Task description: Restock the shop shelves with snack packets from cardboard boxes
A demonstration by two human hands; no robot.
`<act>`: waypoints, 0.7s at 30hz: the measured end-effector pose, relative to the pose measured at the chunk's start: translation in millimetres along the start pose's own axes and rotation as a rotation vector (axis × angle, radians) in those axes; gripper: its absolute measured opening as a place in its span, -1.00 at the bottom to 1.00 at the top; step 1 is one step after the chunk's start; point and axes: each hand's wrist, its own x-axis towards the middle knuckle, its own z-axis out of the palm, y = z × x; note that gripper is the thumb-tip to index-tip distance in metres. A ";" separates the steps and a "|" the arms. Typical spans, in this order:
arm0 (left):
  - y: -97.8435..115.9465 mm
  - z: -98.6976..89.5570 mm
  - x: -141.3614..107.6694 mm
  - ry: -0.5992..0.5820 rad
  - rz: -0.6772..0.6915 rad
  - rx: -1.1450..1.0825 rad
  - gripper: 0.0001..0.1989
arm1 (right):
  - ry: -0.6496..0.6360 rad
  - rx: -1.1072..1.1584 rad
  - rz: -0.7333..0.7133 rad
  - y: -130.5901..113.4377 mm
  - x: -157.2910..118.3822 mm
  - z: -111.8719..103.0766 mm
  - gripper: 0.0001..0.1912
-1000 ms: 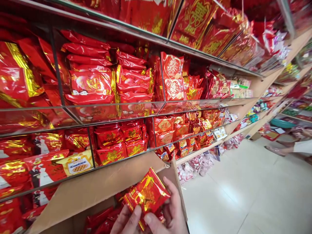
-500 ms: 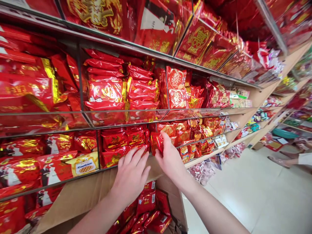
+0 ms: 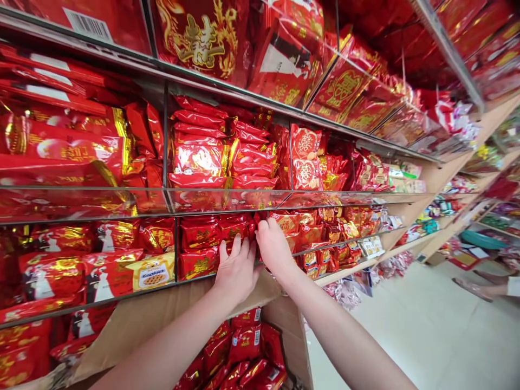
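Note:
Small shiny red snack packets with gold print (image 3: 201,233) stand stacked in a lower shelf compartment. My left hand (image 3: 239,268) lies against the right end of this stack, palm down, its fingers stretched and apart. Close beside it, my right hand (image 3: 274,246) is closed, fingers curled at the compartment's right side. It pinches a red snack packet (image 3: 257,219), most of it hidden behind the fingers. Below my forearms, an open cardboard box (image 3: 290,336) holds more red packets (image 3: 246,342), some showing barcodes.
A clear shelf lip (image 3: 227,200) runs just above my hands. Left of the stack are a black divider (image 3: 176,249) and a yellow cookie packet (image 3: 153,272). Orange-red packets (image 3: 311,227) fill the compartments to the right. A person's foot (image 3: 473,290) shows on the pale floor (image 3: 390,336).
My right hand has pushed the red packet into the shelf beside the stack, its fingers curling more. My left hand has moved up onto the stacked packets. The view has shifted slightly left.

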 end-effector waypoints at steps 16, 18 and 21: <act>-6.4 1.0 3.5 -0.079 0.041 -0.005 -0.43 | -0.319 -0.077 0.008 -13.2 -13.0 1.6 -0.58; -5.5 2.5 6.5 -0.079 0.043 0.005 -0.41 | -0.319 -0.071 0.024 -14.6 -6.3 2.0 -0.60; -3.6 2.1 10.9 -0.084 0.044 0.013 -0.42 | -0.313 -0.068 0.032 -17.0 -12.5 -9.4 -0.60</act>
